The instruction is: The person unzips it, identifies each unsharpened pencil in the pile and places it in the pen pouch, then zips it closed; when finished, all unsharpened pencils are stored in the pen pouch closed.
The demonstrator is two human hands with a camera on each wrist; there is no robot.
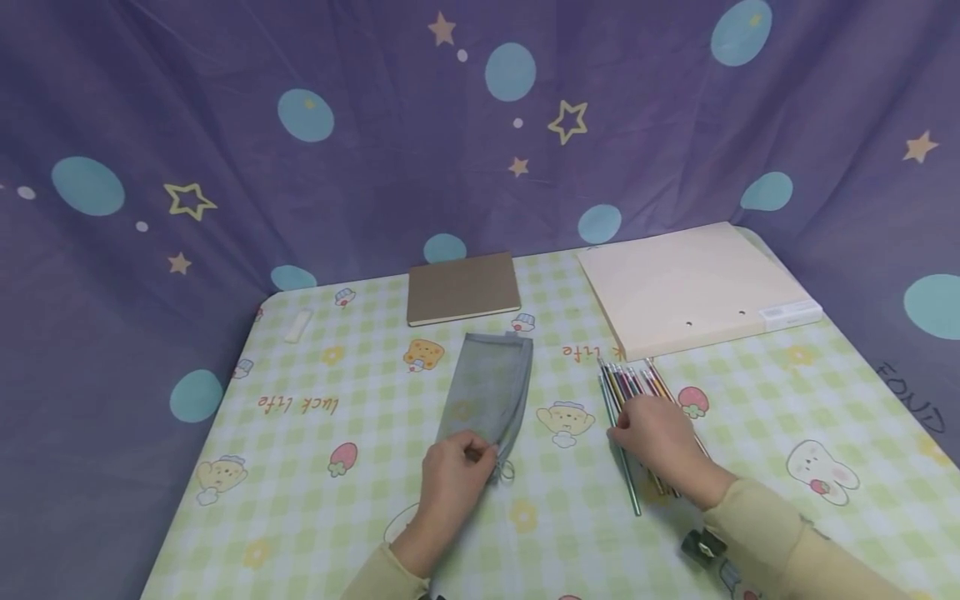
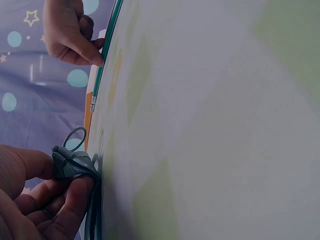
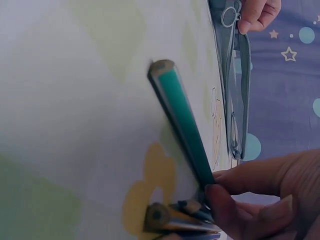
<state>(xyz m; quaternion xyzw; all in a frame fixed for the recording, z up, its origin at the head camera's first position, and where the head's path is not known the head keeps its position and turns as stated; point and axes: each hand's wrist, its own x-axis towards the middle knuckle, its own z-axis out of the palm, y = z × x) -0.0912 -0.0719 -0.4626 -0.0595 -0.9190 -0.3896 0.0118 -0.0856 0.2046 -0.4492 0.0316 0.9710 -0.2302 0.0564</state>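
A grey-blue mesh zip pouch (image 1: 487,379) lies on the checked tablecloth in the head view. Thumb and fingers of my left hand (image 1: 453,471) pinch its near corner by the zip, where a small ring hangs; the left wrist view shows that bunched corner up close. To the right, my right hand (image 1: 663,442) is over a bundle of pencils (image 1: 633,379), partly covering them. It pinches a teal pencil (image 3: 180,110) at the bundle's left side, seen with its blunt end toward the camera in the right wrist view. Other pencils lie beside it.
A brown notebook (image 1: 463,287) is at the back middle, and a large cream folder (image 1: 690,287) with a white label covers the back right. Far left lies a small white block (image 1: 297,325). A purple curtain (image 1: 375,167) stands behind the table.
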